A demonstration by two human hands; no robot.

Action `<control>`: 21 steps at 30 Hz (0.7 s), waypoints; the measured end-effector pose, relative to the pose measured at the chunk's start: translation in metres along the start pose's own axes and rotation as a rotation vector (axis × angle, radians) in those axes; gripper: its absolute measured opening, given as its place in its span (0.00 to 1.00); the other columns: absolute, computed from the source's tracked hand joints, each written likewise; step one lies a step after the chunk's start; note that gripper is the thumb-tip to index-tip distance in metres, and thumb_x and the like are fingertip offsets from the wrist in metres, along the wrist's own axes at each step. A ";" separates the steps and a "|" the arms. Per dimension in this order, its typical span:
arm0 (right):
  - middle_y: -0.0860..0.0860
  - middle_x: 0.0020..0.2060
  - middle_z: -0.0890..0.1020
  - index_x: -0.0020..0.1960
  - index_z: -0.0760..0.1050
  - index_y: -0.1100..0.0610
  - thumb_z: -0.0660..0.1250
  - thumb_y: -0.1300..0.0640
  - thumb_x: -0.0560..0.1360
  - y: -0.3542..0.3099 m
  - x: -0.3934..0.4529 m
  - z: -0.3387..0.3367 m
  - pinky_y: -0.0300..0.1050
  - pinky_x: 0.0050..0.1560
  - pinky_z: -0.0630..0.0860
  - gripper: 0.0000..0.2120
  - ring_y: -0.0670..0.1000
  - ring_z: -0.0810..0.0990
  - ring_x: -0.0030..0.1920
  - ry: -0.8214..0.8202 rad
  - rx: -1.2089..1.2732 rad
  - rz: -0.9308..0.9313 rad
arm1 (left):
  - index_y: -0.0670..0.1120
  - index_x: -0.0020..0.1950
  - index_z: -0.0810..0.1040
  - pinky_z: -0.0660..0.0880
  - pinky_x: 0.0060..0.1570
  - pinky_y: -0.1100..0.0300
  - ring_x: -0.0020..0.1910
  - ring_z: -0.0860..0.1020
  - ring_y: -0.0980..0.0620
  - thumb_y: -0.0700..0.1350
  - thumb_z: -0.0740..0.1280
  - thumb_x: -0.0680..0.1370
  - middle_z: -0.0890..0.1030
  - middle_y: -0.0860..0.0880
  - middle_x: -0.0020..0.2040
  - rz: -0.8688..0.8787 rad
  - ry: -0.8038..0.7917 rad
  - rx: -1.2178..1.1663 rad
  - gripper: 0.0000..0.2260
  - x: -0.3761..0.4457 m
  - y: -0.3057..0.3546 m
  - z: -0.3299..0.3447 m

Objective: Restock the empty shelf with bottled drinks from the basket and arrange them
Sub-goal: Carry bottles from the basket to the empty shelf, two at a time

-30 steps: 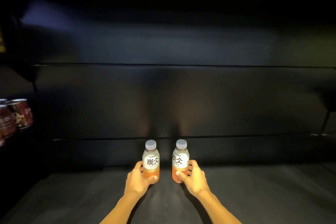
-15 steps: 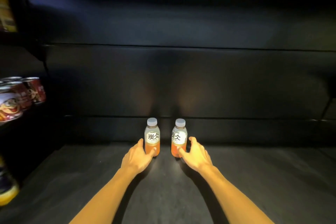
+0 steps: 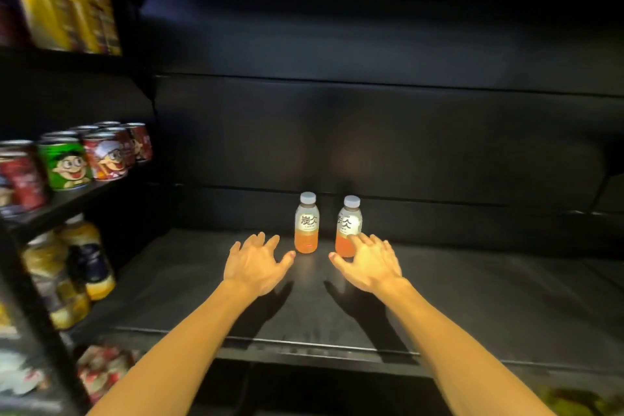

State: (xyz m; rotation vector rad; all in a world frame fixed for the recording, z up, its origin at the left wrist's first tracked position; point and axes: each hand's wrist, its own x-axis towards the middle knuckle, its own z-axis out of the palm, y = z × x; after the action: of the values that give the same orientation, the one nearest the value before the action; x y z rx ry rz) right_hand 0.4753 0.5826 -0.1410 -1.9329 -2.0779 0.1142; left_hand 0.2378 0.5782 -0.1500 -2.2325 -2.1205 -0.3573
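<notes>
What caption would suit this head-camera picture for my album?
Two orange bottled drinks stand upright at the back of a dark shelf, open left hand and right hand just before them.

1. Black back panels point(image 3: 388, 132) are lining a dark bay, a dim glow falling low at centre.
2. Cartoon cans point(image 3: 87, 155) are standing on the left rack point(image 3: 77, 194).
3. Yellow packs point(image 3: 64, 15) are sitting above, blurred.
4. Bottles point(image 3: 84, 257) are crowding below.

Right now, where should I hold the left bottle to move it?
Grip the left bottle around its labelled middle, coming from the front-left where the open left hand is. It stands upright, and the right bottle stands close on its other side.
</notes>
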 end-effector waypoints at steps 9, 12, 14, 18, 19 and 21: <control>0.54 0.79 0.66 0.80 0.63 0.52 0.54 0.31 0.79 -0.147 -0.095 0.013 0.59 0.80 0.52 0.36 0.58 0.59 0.80 -0.073 -0.048 -0.251 | 0.52 0.81 0.58 0.49 0.78 0.41 0.81 0.54 0.46 0.69 0.46 0.81 0.58 0.45 0.82 -0.207 -0.093 0.101 0.34 -0.160 -0.121 -0.057; 0.54 0.80 0.65 0.81 0.61 0.52 0.54 0.31 0.80 -0.209 -0.123 0.031 0.58 0.80 0.51 0.36 0.57 0.58 0.81 -0.112 -0.044 -0.382 | 0.51 0.81 0.59 0.49 0.78 0.41 0.81 0.54 0.45 0.69 0.47 0.80 0.58 0.45 0.81 -0.305 -0.084 0.088 0.34 -0.220 -0.174 -0.073; 0.54 0.79 0.65 0.81 0.61 0.52 0.54 0.31 0.81 -0.249 -0.140 0.041 0.58 0.80 0.52 0.36 0.57 0.59 0.81 -0.130 -0.038 -0.477 | 0.50 0.81 0.59 0.51 0.77 0.39 0.80 0.56 0.44 0.69 0.47 0.80 0.60 0.44 0.81 -0.376 -0.083 0.088 0.35 -0.258 -0.207 -0.081; 0.54 0.78 0.67 0.80 0.63 0.53 0.55 0.32 0.81 -0.331 -0.173 0.057 0.58 0.79 0.54 0.35 0.57 0.62 0.79 -0.158 -0.019 -0.665 | 0.50 0.80 0.61 0.51 0.77 0.38 0.79 0.58 0.44 0.69 0.48 0.80 0.61 0.44 0.80 -0.535 -0.083 0.096 0.35 -0.327 -0.265 -0.099; 0.54 0.77 0.69 0.80 0.63 0.54 0.55 0.32 0.81 -0.351 -0.180 0.062 0.58 0.79 0.56 0.36 0.57 0.63 0.78 -0.155 -0.019 -0.708 | 0.50 0.80 0.61 0.51 0.77 0.39 0.79 0.58 0.44 0.69 0.48 0.80 0.61 0.44 0.80 -0.573 -0.081 0.098 0.35 -0.343 -0.278 -0.103; 0.54 0.75 0.71 0.79 0.65 0.54 0.55 0.31 0.80 -0.391 -0.193 0.072 0.59 0.76 0.60 0.36 0.57 0.67 0.76 -0.157 -0.027 -0.788 | 0.49 0.80 0.62 0.50 0.77 0.39 0.79 0.59 0.45 0.69 0.48 0.80 0.62 0.44 0.80 -0.645 -0.056 0.096 0.34 -0.375 -0.305 -0.108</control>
State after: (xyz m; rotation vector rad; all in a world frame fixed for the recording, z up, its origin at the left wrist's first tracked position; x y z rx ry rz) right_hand 0.0896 0.3668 -0.1396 -1.0136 -2.7834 0.0619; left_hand -0.0937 0.2097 -0.1565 -1.4698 -2.7727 -0.2004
